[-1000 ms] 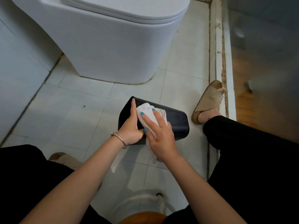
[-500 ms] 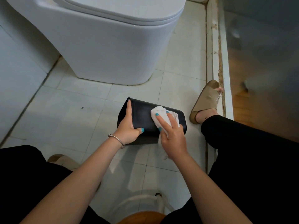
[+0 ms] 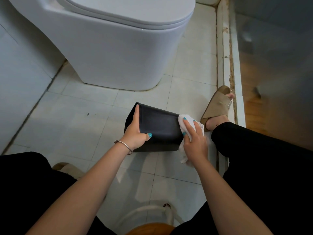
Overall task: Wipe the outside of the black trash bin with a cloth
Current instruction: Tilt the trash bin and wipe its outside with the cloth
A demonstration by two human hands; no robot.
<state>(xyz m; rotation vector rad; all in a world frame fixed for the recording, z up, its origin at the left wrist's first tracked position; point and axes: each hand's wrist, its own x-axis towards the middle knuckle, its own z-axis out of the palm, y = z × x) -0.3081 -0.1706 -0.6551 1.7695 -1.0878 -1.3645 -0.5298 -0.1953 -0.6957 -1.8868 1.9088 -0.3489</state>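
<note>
The black trash bin (image 3: 159,126) lies on its side on the tiled floor, in front of the toilet. My left hand (image 3: 135,133) grips its left end, fingers along the edge and thumb on the upper face. My right hand (image 3: 194,139) presses a white cloth (image 3: 189,121) against the bin's right end. Part of the cloth hangs down below my palm. The bin's underside and its right end are hidden.
A white toilet (image 3: 122,48) stands just behind the bin. A raised white threshold (image 3: 227,65) runs along the right, with a wooden floor beyond. My sandalled right foot (image 3: 218,107) is beside the bin. A white wall is on the left.
My right hand has slid the cloth from the bin's left-middle across to its right end. My left hand's thumb has come round onto the bin's upper face.
</note>
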